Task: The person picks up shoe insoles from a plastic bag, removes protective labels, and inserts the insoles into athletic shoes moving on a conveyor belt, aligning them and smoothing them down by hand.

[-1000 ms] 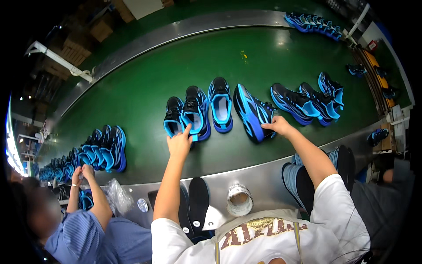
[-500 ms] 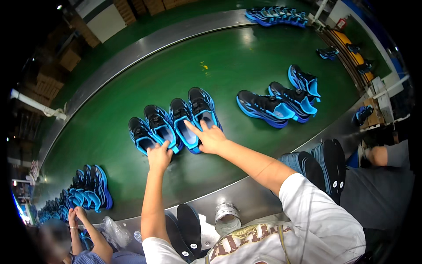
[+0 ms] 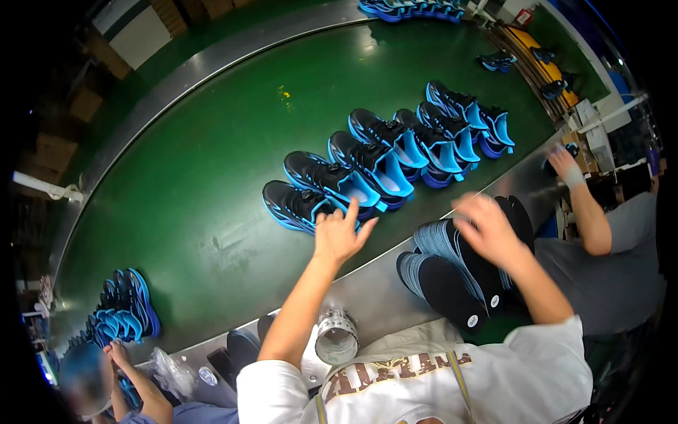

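Left hand grip spread wide, fingertips touching nearest shoe; shoe lying crosswise just beyond. Right hand blurred, hovering over insole stack, grip state unclear.

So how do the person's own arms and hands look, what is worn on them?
Both forearms are bare. The left hand and right hand wear no gloves, and no watch or ring shows. White short sleeves end above the elbows, part of a white shirt with brown lettering.
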`<state>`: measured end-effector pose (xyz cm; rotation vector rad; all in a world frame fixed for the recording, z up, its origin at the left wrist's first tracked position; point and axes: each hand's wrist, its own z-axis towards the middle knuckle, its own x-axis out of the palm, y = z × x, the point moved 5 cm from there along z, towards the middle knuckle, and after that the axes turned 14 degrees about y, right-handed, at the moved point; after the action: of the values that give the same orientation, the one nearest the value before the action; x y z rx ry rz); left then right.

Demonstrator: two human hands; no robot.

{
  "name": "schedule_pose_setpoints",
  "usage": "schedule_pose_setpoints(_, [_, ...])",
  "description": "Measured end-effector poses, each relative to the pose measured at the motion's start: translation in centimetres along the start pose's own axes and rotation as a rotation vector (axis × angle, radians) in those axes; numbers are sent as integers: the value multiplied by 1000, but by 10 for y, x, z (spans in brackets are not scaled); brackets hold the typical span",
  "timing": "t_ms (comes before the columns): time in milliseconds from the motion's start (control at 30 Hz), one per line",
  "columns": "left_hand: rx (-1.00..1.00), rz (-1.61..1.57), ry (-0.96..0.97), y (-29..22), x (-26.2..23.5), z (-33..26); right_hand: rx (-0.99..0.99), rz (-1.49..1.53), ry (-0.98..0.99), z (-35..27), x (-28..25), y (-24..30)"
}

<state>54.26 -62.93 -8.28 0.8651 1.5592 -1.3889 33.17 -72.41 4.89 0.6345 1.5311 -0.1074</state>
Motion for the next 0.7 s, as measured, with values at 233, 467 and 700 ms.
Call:
schedule_pose_setpoints(233, [-167,-53,-457,53,-29,-41,559,193,379,-141,73,67])
schedule_pose_setpoints(467, [-495,-894,-278,119,-24,-29,337,283,82,-139,40,62])
schedule_pose_setpoints(700, [-387,-1205,-136,121,-13,-20,462,97,787,-119,32,46])
